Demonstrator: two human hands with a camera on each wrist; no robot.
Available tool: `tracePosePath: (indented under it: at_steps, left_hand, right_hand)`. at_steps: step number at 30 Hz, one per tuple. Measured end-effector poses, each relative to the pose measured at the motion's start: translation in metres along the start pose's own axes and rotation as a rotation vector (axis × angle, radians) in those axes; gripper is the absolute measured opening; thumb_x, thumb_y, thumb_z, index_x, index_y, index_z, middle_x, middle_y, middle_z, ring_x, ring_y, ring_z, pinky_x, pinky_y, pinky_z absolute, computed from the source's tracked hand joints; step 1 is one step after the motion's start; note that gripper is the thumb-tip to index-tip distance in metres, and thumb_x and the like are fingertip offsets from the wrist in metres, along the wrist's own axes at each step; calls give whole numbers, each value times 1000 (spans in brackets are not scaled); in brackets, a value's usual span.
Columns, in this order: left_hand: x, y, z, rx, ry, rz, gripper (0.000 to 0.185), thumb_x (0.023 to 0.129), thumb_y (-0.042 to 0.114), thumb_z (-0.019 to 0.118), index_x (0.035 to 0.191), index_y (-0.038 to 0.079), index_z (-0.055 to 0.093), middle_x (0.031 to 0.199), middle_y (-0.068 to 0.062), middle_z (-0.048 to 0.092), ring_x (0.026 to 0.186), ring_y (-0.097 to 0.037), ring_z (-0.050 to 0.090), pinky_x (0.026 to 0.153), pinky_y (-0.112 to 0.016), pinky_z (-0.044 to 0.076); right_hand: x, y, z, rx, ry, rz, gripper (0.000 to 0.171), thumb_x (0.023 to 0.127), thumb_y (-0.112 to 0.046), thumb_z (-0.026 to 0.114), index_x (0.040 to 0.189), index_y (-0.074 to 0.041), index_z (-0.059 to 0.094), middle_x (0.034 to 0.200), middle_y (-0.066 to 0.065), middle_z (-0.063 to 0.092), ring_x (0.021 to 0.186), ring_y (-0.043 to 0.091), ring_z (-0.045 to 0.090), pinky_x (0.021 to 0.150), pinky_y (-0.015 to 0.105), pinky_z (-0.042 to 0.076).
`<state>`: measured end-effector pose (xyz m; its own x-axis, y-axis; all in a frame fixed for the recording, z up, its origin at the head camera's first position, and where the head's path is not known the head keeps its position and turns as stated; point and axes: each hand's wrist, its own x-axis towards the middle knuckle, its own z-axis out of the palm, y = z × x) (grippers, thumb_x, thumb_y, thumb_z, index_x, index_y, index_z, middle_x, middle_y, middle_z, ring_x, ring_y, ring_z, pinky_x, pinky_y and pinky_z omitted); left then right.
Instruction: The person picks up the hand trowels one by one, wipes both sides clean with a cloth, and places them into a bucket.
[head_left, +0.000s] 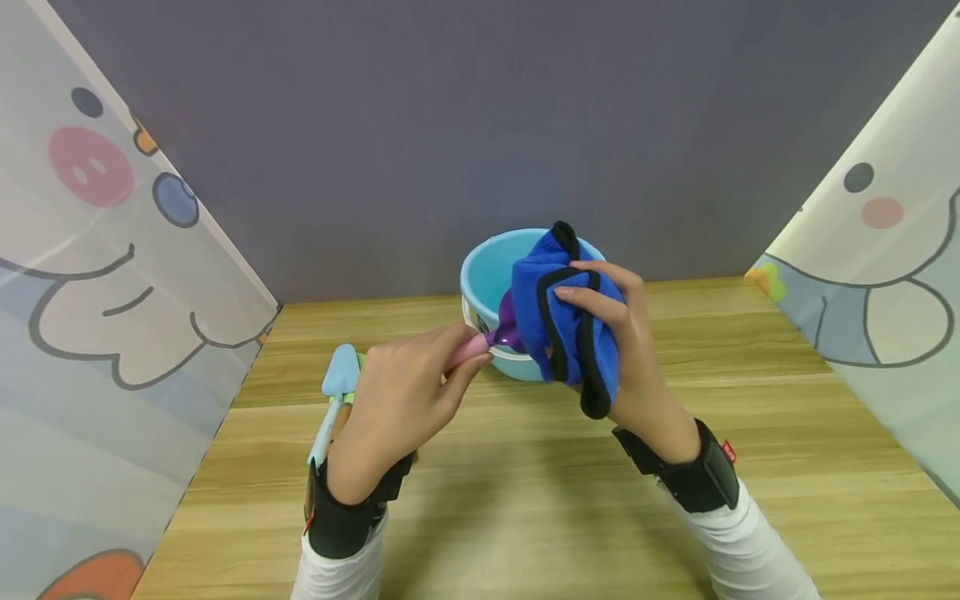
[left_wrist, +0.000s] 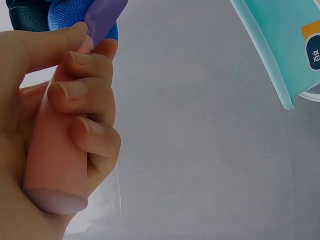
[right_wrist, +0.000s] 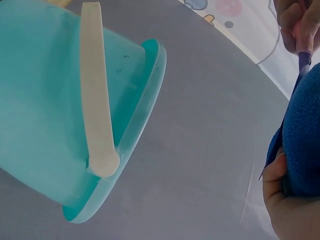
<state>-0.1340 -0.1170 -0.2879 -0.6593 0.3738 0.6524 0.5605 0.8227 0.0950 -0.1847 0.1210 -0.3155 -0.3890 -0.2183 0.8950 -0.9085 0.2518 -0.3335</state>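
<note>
My left hand point(head_left: 401, 387) grips the pink handle point(left_wrist: 56, 155) of a toy shovel with a purple blade point(head_left: 507, 325). In the left wrist view the fingers are curled round that handle. My right hand point(head_left: 637, 367) holds a blue cloth point(head_left: 573, 333) with black edging against the blade, covering much of it. Fingers and thumb clasp cloth and blade from both sides in the right wrist view. Both hands are held up in front of a light blue bucket point(head_left: 480, 279), and the cloth partly hides its opening.
The bucket stands at the table's back edge, near a grey wall point(head_left: 375, 150), with a white handle point(right_wrist: 95, 90) on its side. Left of my left hand lies a small light blue shovel point(head_left: 341, 372) with something green beside it. Cartoon-printed panels point(head_left: 150, 333) flank the wooden table point(head_left: 525, 517).
</note>
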Motion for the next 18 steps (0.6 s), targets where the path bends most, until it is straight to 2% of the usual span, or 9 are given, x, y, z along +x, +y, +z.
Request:
tracePosePath:
  at_steps: [9,18]
  left_hand:
    - [0,-1,0,-16,16,11,18,95,34,72,90,17,65,62,8,44,50,-6,39,45,-22,27]
    - [-1,0,0,-23,19,9,18,95,34,72,91,18,65,64,8,47,51,-6,41,46,-22,29]
  right_hand:
    - [5,6,-7,-21,44,23,51,96,-45,67,128,-8,51,139,30,42,134,34,45,111,37,42]
    - [7,9,-12,-40,75,62,56,93,-49,69,128,-8,52,138,29,43,135,31,44,110,40,42]
